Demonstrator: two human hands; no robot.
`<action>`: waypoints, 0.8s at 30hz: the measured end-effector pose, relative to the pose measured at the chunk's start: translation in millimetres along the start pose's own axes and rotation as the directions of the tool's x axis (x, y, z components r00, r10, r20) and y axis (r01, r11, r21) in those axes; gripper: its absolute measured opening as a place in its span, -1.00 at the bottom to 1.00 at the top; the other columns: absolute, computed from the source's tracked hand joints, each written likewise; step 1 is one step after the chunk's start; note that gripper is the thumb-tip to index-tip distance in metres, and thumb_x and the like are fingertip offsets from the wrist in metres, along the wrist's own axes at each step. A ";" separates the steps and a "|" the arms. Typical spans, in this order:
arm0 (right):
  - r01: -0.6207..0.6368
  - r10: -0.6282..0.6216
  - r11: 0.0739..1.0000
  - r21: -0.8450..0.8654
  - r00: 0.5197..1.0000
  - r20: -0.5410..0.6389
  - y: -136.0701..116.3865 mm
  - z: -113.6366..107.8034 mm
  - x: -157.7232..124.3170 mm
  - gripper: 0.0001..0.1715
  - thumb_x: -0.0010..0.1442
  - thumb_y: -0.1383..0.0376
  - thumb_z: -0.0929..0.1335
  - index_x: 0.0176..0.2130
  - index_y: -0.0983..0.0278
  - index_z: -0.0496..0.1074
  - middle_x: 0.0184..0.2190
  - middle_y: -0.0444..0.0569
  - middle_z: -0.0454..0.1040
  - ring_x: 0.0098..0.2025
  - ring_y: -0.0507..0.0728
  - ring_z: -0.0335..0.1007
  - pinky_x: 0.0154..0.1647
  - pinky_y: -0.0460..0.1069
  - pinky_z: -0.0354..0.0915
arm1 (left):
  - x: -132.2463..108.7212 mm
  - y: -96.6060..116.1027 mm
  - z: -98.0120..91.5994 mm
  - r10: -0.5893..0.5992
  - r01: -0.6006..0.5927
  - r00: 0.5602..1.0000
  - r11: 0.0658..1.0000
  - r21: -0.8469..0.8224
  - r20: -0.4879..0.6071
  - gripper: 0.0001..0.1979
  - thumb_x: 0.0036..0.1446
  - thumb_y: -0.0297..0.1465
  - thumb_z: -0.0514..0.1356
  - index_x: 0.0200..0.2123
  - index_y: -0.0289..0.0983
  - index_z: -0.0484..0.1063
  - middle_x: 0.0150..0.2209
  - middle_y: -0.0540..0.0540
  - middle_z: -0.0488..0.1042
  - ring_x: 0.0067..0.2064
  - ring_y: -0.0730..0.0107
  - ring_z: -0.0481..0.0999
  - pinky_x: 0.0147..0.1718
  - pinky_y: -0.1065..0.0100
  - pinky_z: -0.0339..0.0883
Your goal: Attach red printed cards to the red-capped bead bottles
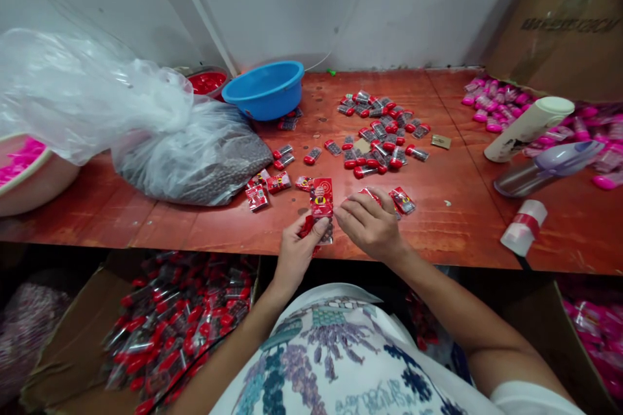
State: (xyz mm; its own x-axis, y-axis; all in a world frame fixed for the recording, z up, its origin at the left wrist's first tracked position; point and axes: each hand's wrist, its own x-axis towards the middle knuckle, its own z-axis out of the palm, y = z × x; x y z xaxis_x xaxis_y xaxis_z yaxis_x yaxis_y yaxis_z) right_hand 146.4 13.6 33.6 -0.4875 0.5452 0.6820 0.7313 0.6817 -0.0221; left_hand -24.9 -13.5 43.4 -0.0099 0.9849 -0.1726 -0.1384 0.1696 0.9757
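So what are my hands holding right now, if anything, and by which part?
Your left hand holds a red packet by its lower part. Whether your right hand holds anything can't be told from this view.

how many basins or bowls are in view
3: a cream basin at far left, a blue basin at the back, and a partly hidden bowl left of the blue one. More may be hidden behind the plastic bag.

Small-goods packing workshop, bench station.
Long wooden worktable (pixel 467 227); loose batch of red-capped clear containers (pixel 382 142); heap of pink-capped containers (pixel 491 104); plastic sack (pixel 195 155) of dark pellets; blue basin (pixel 267 87); below, open cardboard carton (pixel 73 343) with many more red-capped pieces.
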 end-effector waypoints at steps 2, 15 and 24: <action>0.021 -0.021 0.999 -0.024 1.000 -0.011 1.5 0.6 1.0 -0.85 0.24 0.33 0.32 -0.16 0.17 0.45 -0.25 -0.10 0.56 -0.07 0.12 0.42 0.20 0.16 0.05 | -0.8 0.4 3.0 0.029 -0.029 0.999 1.000 0.010 0.013 -0.74 0.04 -0.28 0.26 -0.22 -0.30 0.54 -0.27 -0.07 0.53 -0.25 0.38 0.45 -0.17 0.38 0.33; -0.084 0.092 0.994 0.065 0.987 -0.130 -5.3 -2.5 9.2 -0.88 0.20 0.31 0.34 -0.22 0.12 0.44 -0.30 -0.15 0.58 -0.12 0.11 0.47 0.18 0.17 0.06 | -14.2 -4.8 13.6 0.214 -0.177 0.969 0.948 0.265 -0.121 -0.75 0.10 -0.24 0.21 -0.19 -0.24 0.47 -0.41 -0.01 0.42 -0.41 0.43 0.36 -0.35 0.45 0.27; -0.095 0.115 0.984 0.149 0.984 -0.133 -9.4 -0.1 8.9 -0.90 0.15 0.36 0.35 -0.29 0.15 0.43 -0.36 -0.16 0.57 -0.16 0.10 0.47 0.14 0.16 0.13 | -14.7 -10.3 10.1 0.249 -0.204 0.960 0.934 0.294 -0.125 -0.72 0.10 -0.28 0.21 -0.11 -0.23 0.45 -0.36 -0.02 0.42 -0.38 0.43 0.35 -0.32 0.43 0.27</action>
State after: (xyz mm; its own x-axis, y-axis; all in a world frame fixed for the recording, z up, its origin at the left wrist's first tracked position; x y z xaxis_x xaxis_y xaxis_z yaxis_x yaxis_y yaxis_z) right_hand 135.3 12.0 39.9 -0.3320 0.5504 0.7661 0.6953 0.6916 -0.1955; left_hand -13.3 -29.4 37.2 -0.1675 0.9840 0.0605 0.1643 -0.0326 0.9859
